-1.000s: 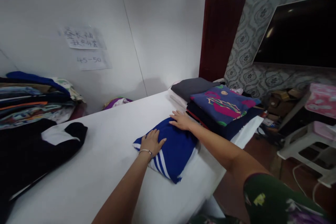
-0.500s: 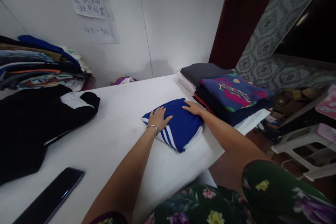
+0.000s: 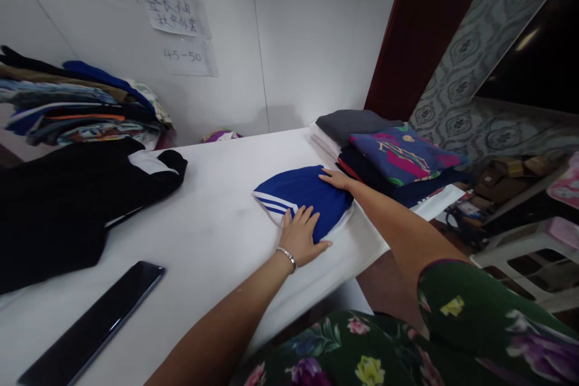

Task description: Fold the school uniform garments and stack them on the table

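Note:
A folded blue garment (image 3: 301, 187) with white stripes along its left edge lies on the white table (image 3: 217, 205). On its near striped corner rests my left hand (image 3: 302, 235), fingers spread and a bracelet at the wrist. My right hand (image 3: 337, 180) lies flat on the garment's far right edge, with fingers stretched out. A bit of white cloth shows under the garment's right side. Neither hand grips the fabric.
Behind my right hand is a pile of folded clothes (image 3: 393, 154). A black garment (image 3: 67, 205) is spread at left, before a tall clothes stack (image 3: 90, 102). A dark phone (image 3: 94, 322) lies at the near left. Beyond the table's right edge stands a white stool (image 3: 529, 253).
My left hand has slid toward me and to the right, from the garment's left part to its near corner. The right hand stays at the right edge. The view has shifted slightly.

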{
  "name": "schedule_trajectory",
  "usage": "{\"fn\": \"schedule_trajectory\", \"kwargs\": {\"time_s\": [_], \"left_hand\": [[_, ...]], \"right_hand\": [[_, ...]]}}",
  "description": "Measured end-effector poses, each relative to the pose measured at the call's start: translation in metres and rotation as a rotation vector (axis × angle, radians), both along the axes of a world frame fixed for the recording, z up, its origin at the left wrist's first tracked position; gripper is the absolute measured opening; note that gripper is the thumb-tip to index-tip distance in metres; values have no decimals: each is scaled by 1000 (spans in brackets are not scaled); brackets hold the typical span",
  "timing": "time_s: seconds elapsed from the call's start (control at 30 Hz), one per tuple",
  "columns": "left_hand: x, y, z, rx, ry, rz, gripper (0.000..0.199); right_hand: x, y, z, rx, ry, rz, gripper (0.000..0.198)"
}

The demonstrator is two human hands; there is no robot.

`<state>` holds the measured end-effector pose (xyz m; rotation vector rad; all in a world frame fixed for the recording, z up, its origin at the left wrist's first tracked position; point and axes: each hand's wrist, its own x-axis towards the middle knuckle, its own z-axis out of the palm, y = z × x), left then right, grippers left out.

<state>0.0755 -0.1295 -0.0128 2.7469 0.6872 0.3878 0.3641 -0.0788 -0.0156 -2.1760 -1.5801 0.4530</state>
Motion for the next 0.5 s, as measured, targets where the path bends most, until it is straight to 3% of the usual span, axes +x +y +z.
{"fn": "schedule_trajectory", "kwargs": {"time_s": [0.17, 0.37, 0.5], "left_hand": [[2, -3, -10, 41, 27, 12, 66], [3, -4, -15, 34, 31, 0, 65], [2, -3, -11, -47, -5, -18, 67]], "right_hand": [[-5, -22, 8, 152, -19, -44, 68], [-13, -66, -18, 143, -129, 25, 66], [-16, -76, -24, 243, 45, -51, 57]]}}
